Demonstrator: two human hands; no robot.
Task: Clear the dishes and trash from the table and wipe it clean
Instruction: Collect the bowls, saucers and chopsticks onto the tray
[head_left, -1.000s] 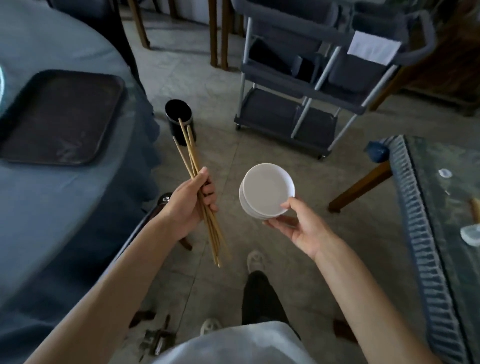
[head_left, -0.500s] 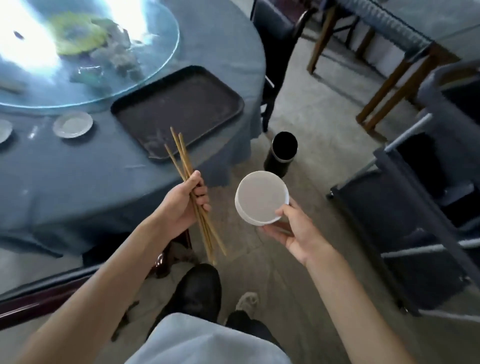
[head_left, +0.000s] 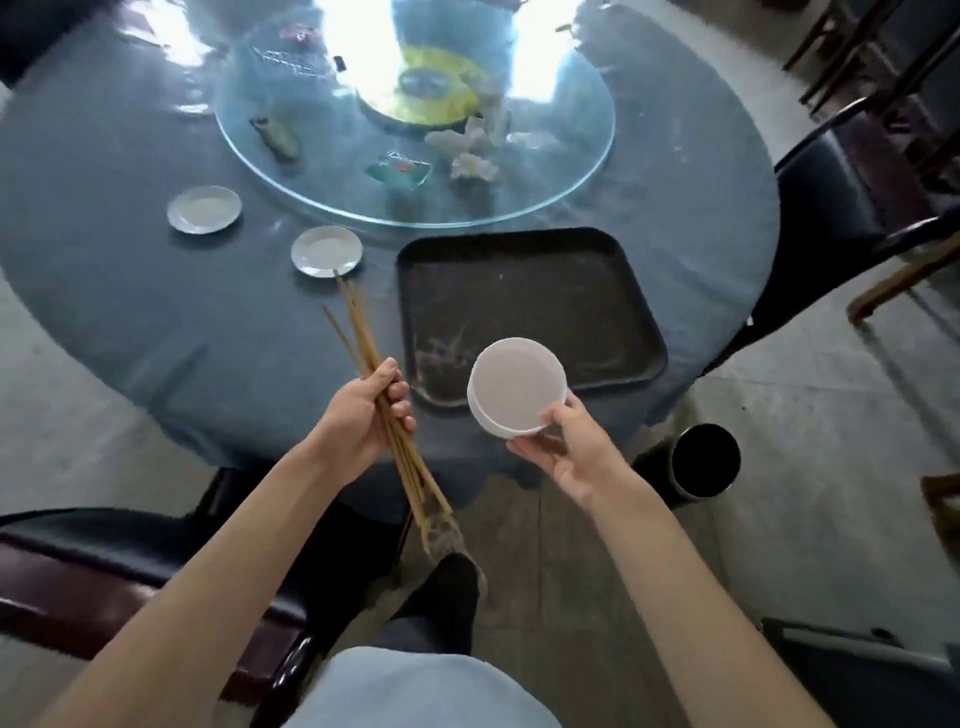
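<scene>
The left hand (head_left: 363, 415) has its grip closed round a bundle of chopsticks (head_left: 363, 358), tips fanned clear of the counter (head_left: 156, 322). The right hand (head_left: 566, 452) grips what looks like a small stack of white bowls (head_left: 514, 387) over the near corner of the black tray (head_left: 530, 306), probably to set them there. Two saucers (head_left: 326, 251) remain on the cloth.
</scene>
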